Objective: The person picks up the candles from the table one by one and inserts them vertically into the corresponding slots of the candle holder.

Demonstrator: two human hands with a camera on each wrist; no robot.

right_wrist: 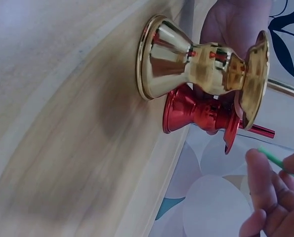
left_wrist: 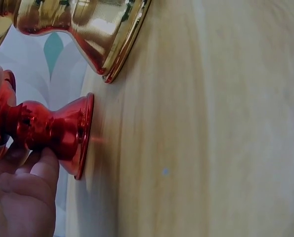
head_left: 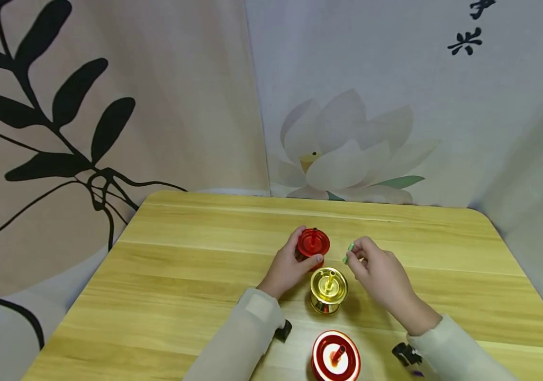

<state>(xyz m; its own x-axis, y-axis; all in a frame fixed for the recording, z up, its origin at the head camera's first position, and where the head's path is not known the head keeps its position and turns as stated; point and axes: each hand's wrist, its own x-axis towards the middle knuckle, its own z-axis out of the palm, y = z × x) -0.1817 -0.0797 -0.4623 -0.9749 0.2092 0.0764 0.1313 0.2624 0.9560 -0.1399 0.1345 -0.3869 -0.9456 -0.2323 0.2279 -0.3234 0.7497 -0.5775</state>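
Observation:
My left hand [head_left: 290, 267] grips a shiny red candle holder [head_left: 313, 242] at the far end of a row of holders. In the left wrist view that red holder [left_wrist: 63, 126] stands upright with its base on the table. Between thumb and fingertips, my right hand [head_left: 383, 272] pinches a thin green stick [right_wrist: 271, 159], held to the right of the red holder and apart from it. A gold candle holder [head_left: 328, 290] stands just nearer, between the two forearms. Nearest to me is another red candle holder [head_left: 336, 357] with a pale, glossy dish and a red tube in its middle.
The wooden table [head_left: 181, 275] has its far edge close to a curtain [head_left: 195, 106] printed with dark leaves and a pale lotus. A dark wrist camera piece [head_left: 283, 330] hangs under the left sleeve, and another [head_left: 406, 353] beside the right sleeve.

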